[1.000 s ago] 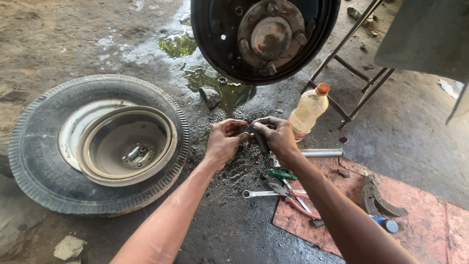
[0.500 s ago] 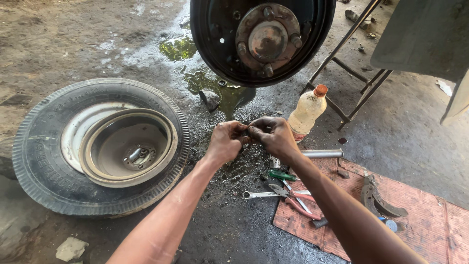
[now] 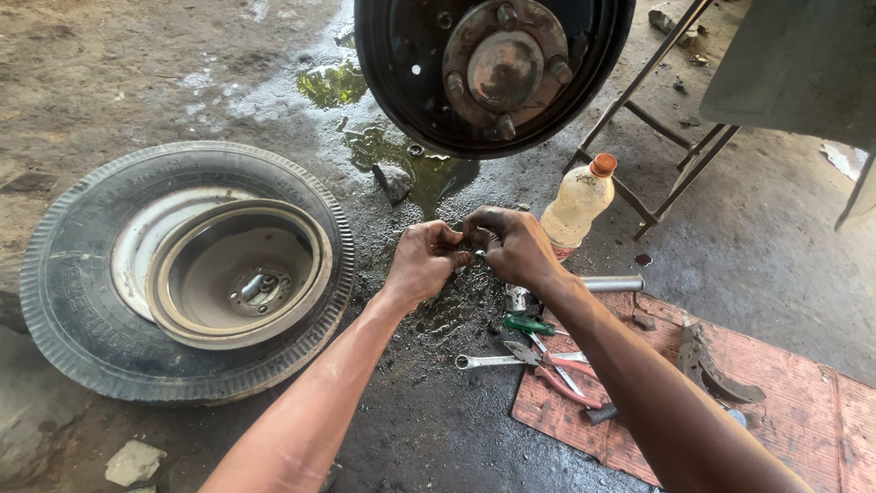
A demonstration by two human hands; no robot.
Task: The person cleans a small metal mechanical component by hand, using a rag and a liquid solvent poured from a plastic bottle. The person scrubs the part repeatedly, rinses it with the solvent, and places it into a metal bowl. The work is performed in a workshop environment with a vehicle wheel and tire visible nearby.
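Part: a small dark part [image 3: 474, 255] sits pinched between your two hands, low over the wet, oily ground just in front of the hub; it is too small and too covered to tell what it is.
Left hand: your left hand [image 3: 427, 260] is curled, fingertips closed on the part from the left.
Right hand: your right hand [image 3: 508, 242] is curled over it from the right, fingers closed on the same part; the two hands touch at the fingertips.
Hub: the rusty hub [image 3: 505, 66] with its studs sits inside a black drum [image 3: 392, 82], raised just beyond your hands.
Bottle: a plastic bottle [image 3: 575, 205] with an orange cap stands upright just right of your right hand, holding a pale, cloudy liquid; how full it is you cannot tell.
Puddle: greenish water [image 3: 401, 151] lies under the drum, with a stone [image 3: 394, 181] in it.
Tyre: a tyre [image 3: 73, 301] lies flat to your left, with a loose rim [image 3: 237, 274] resting in its wheel.
Mat: a red mat [image 3: 794, 402] lies under your right forearm, carrying pliers [image 3: 547, 365], a green-handled screwdriver [image 3: 527, 324] and a curved brake shoe [image 3: 712, 370].
Spanner: a spanner [image 3: 493, 361] lies on the ground, its end reaching the mat edge.
Tube: a metal tube [image 3: 611, 284] lies near the bottle.
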